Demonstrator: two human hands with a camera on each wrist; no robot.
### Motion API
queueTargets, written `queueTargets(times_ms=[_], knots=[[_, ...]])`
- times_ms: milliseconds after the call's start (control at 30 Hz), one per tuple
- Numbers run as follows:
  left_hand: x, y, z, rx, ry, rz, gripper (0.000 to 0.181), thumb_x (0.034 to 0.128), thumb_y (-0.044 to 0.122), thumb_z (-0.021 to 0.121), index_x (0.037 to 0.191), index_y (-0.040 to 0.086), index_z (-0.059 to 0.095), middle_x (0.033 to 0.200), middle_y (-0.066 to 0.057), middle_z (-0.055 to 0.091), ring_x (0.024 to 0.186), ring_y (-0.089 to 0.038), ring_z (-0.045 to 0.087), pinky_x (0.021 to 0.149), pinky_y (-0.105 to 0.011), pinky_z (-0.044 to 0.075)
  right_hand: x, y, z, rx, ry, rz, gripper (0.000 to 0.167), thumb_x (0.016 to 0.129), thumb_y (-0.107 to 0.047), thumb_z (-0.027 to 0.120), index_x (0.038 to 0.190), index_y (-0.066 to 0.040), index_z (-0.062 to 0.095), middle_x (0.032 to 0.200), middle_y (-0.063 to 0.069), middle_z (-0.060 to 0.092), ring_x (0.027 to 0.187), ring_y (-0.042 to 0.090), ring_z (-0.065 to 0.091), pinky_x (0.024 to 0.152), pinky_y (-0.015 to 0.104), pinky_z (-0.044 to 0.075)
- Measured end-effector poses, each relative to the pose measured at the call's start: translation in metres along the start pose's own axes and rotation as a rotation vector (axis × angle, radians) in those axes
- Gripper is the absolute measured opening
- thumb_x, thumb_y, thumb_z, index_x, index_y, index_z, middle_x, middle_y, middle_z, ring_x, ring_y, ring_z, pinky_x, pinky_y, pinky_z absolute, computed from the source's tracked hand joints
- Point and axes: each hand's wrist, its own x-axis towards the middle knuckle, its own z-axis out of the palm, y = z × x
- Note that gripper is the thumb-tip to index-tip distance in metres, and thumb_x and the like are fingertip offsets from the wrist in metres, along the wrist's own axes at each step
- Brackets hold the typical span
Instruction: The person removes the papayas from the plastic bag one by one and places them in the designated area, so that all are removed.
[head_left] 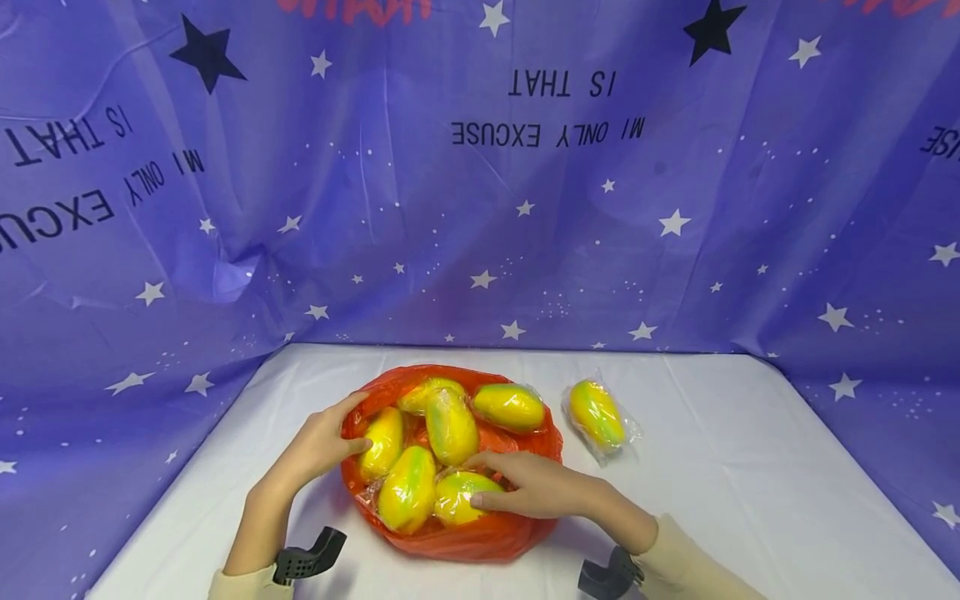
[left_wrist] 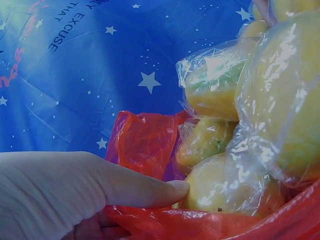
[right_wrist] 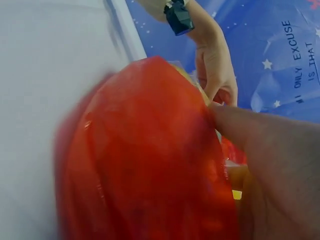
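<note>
A red plastic bag (head_left: 472, 546) lies wide open on the table, with several yellow-green mangoes in clear wrappers inside. At its left rim my left hand (head_left: 318, 446) pinches the bag, thumb inside and fingers outside. The left thumb's tip touches a wrapped mango (left_wrist: 225, 187) in the left wrist view. My right hand (head_left: 540, 487) reaches over the bag's right side and grips a mango (head_left: 457, 496) at the front between thumb and fingers. In the right wrist view the red film hides most of the mangoes, and part of the right hand (right_wrist: 285, 170) shows at the edge.
One more wrapped mango (head_left: 597, 414) lies on the white tablecloth (head_left: 720, 467), right of the bag. A purple star-print curtain (head_left: 480, 233) stands behind the table and along both sides. A black wrist mount (head_left: 309, 557) sits on the left forearm.
</note>
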Motion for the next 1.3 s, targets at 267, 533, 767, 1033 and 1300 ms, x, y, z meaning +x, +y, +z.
queueTargets(times_ms=[267, 533, 767, 1033, 1300], knots=[[0.000, -0.002, 0.000, -0.006, 0.009, -0.006, 0.063, 0.0807, 0.008, 0.073, 0.138, 0.002, 0.049, 0.131, -0.025, 0.055, 0.118, -0.047, 0.050, 0.097, -0.062, 0.038, 0.001, -0.003, -0.005, 0.033, -0.087, -0.051, 0.062, 0.089, -0.042, 0.067, 0.142, -0.026, 0.039, 0.128, -0.012, 0.054, 0.108, 0.003, 0.053, 0.096, 0.030, 0.046], [-0.002, -0.001, 0.002, -0.022, 0.009, -0.013, 0.061, 0.0809, 0.008, 0.074, 0.137, 0.004, 0.050, 0.131, -0.023, 0.055, 0.118, -0.046, 0.050, 0.097, -0.062, 0.039, -0.001, -0.003, 0.001, 0.122, -0.057, -0.059, 0.060, 0.086, -0.033, 0.070, 0.138, -0.029, 0.041, 0.130, -0.015, 0.051, 0.115, 0.004, 0.049, 0.101, 0.032, 0.042], [0.000, 0.000, 0.001, -0.018, 0.009, -0.017, 0.062, 0.0808, 0.008, 0.073, 0.137, 0.003, 0.049, 0.131, -0.024, 0.055, 0.119, -0.046, 0.050, 0.097, -0.062, 0.038, 0.002, -0.005, 0.001, 0.118, 0.087, -0.050, 0.066, 0.079, -0.029, 0.076, 0.135, -0.034, 0.043, 0.129, -0.015, 0.049, 0.118, 0.007, 0.047, 0.104, 0.037, 0.039], [0.002, 0.000, 0.002, -0.019, 0.009, -0.019, 0.061, 0.0810, 0.008, 0.073, 0.137, 0.003, 0.050, 0.131, -0.024, 0.055, 0.119, -0.046, 0.050, 0.098, -0.062, 0.038, 0.003, -0.007, -0.004, 0.126, 0.189, -0.011, 0.067, 0.079, -0.039, 0.077, 0.138, -0.038, 0.044, 0.131, -0.015, 0.048, 0.120, 0.010, 0.046, 0.104, 0.044, 0.038], [0.001, -0.001, 0.002, -0.022, 0.017, -0.014, 0.062, 0.0802, 0.007, 0.074, 0.137, 0.002, 0.049, 0.131, -0.024, 0.055, 0.119, -0.047, 0.050, 0.098, -0.062, 0.038, 0.001, -0.013, -0.008, 0.215, 0.307, 0.022, 0.067, 0.080, -0.036, 0.078, 0.139, -0.035, 0.046, 0.138, -0.018, 0.045, 0.119, 0.011, 0.047, 0.100, 0.042, 0.042]])
